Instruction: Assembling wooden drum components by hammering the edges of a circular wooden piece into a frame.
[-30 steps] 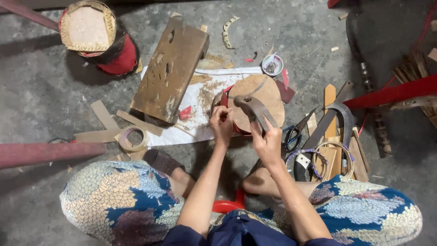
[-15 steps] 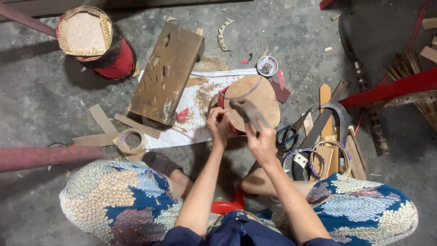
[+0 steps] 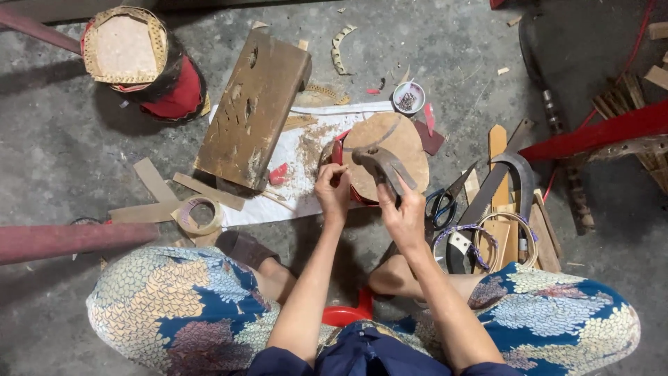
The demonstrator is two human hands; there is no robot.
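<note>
Head view, looking straight down: the right hand (image 3: pixel 406 217) is closed around the handle of a hammer (image 3: pixel 381 166), whose metal head hangs over the near part of a round wooden disc (image 3: pixel 387 154). The left hand (image 3: pixel 332 193) is pinched together at the disc's near-left edge, fingertips pressed close as if steadying something small there; whether a nail sits between them is too small to tell. The two hands are near each other but not touching.

As a judgement, the work looks to be midway: the disc already sits on a red-sided round body, only a sliver of which shows beneath it, and sawdust lies on the white sheet (image 3: pixel 299 167) just left of the left hand, so cutting seems done while fastening around the rim appears to be under way.

Just beyond the disc, a small round dish of nails (image 3: pixel 408 97) stands on the floor. Left of the left hand lies a worn wooden block (image 3: pixel 252 111), and nearer the person a roll of tape (image 3: pixel 197 215). Right of the right hand are blue-handled scissors (image 3: pixel 440 207) and a handsaw (image 3: pixel 487 202) among wooden strips. Far to the left, well apart, stands a red drum-like cylinder (image 3: pixel 139 59) with a pale top.
</note>
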